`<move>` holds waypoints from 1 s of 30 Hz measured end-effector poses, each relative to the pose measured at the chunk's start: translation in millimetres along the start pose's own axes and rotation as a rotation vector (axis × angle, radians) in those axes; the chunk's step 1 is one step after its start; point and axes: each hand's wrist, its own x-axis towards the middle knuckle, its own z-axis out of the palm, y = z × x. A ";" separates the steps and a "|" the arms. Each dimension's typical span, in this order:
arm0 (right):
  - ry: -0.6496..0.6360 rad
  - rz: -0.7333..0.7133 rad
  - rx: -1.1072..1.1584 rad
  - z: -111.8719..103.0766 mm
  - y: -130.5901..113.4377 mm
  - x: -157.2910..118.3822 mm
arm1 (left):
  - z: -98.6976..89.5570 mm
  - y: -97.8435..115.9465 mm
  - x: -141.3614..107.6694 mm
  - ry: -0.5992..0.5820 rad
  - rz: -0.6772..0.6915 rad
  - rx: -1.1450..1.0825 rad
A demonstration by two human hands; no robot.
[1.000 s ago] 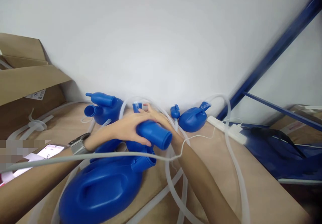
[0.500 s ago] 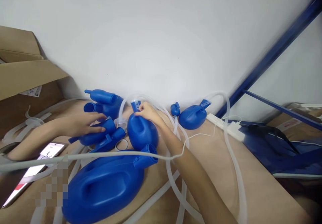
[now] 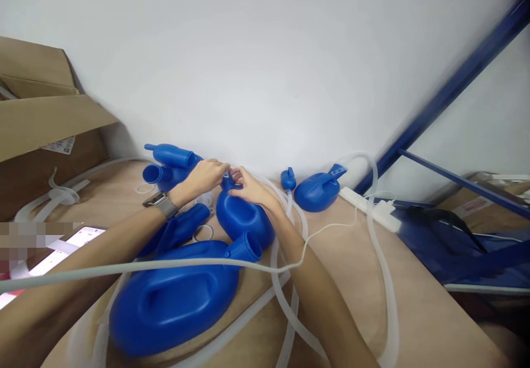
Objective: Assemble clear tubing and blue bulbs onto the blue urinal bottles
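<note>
Plainly, left hand [image 3: 206,176] and right hand [image 3: 252,190] pinch the blue bottle [image 3: 244,217] by its neck [image 3: 226,182].

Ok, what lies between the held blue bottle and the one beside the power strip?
In the head view: right forearm, translucent tubing, a small blue fitting.

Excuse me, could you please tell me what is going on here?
A person's left hand and right hand are close together at the top of the middle blue bottle; their exact grip is partly hidden. The nearest blue bottle sits in front, its mouth open. Another blue bottle stands by the wall, and a pale tube loops over the table.
</note>
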 end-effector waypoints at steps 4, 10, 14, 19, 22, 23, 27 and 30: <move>-0.002 -0.004 0.022 -0.3 5.2 3.2 | 10.3 -2.2 -1.7 0.065 -0.114 -0.053; -0.051 -0.012 0.077 1.9 -0.4 -2.6 | 16.6 -22.8 4.0 0.133 -0.340 -0.115; -0.110 0.003 0.150 3.0 -5.8 -8.0 | 15.8 -38.2 8.5 0.100 -0.357 -0.183; -0.147 0.051 0.137 -1.7 -10.8 -10.1 | -1.7 -43.7 6.4 0.168 -0.411 -0.229; -0.193 0.062 0.143 -6.6 -12.5 -10.2 | -16.3 -44.0 -2.0 0.152 -0.441 -0.257; -0.218 0.065 0.149 -8.4 -12.8 -10.0 | -20.3 -43.1 -6.1 0.124 -0.444 -0.274; -0.325 0.078 0.200 -15.8 -13.9 -7.0 | -29.7 -31.6 -25.6 -0.025 -0.437 -0.392; -0.352 0.099 0.222 -19.2 -16.2 -4.1 | -31.6 -17.8 -38.1 -0.067 -0.342 -0.492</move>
